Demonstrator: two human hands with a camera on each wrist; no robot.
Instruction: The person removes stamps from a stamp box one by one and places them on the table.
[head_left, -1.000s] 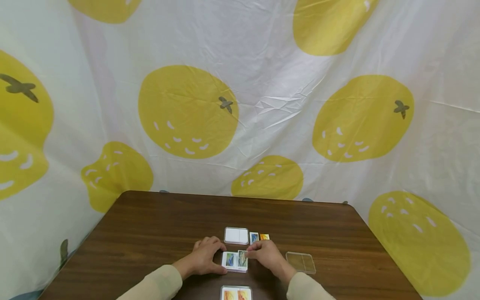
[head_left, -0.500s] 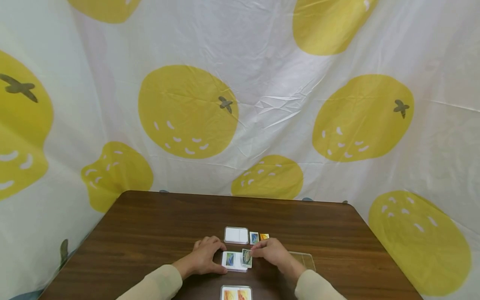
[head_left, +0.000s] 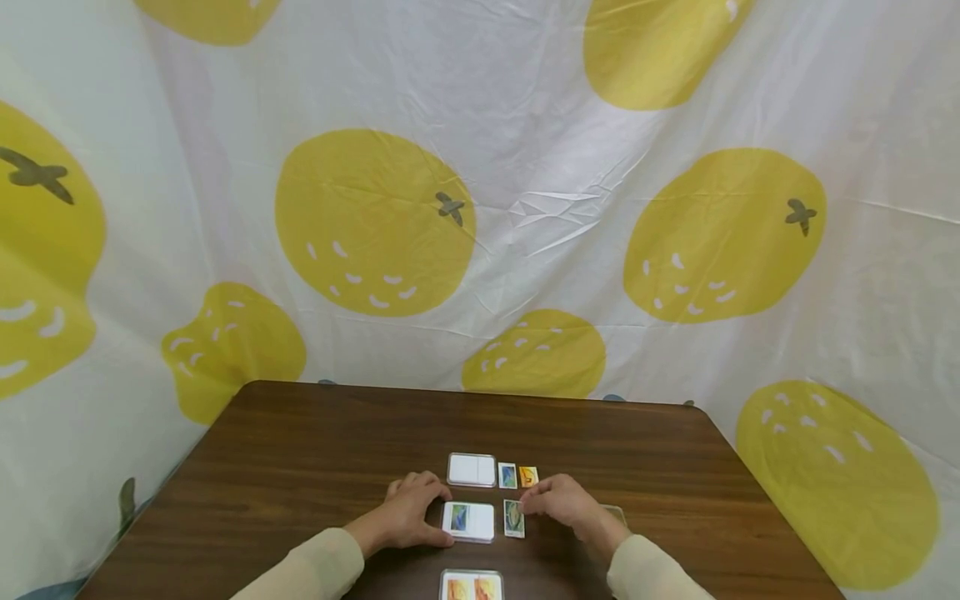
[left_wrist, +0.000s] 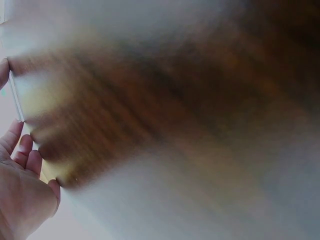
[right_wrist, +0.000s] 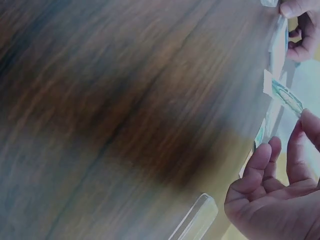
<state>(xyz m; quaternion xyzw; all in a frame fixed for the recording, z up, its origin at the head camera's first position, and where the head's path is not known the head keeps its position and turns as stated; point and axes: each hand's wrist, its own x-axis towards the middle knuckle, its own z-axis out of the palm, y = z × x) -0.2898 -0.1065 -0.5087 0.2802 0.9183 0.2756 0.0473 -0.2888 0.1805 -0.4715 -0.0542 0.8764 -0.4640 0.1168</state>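
Observation:
My right hand (head_left: 564, 502) pinches a small green stamp (head_left: 514, 519) by its edge between thumb and index finger. In the right wrist view the stamp (right_wrist: 286, 95) is tilted above the table. My left hand (head_left: 407, 512) holds a flat clear case with a white insert (head_left: 481, 523) at its left side, thumb at the near corner and index finger at the far one. A blue-green stamp (head_left: 459, 518) lies on the left half of that insert; its right half shows white. The left wrist view catches the case's edge (left_wrist: 17, 97) between thumb and finger.
Beyond the held case lies another case with a white insert (head_left: 472, 470). Beside it are a blue stamp (head_left: 507, 476) and an orange stamp (head_left: 528, 476). Nearest me is a case with two orange stamps (head_left: 472, 588). A clear lid (head_left: 616, 513) is partly behind my right forearm.
My right hand has lifted the green stamp off the right half of the insert and carried it rightward, clear of the case. The left hand has stayed in place.

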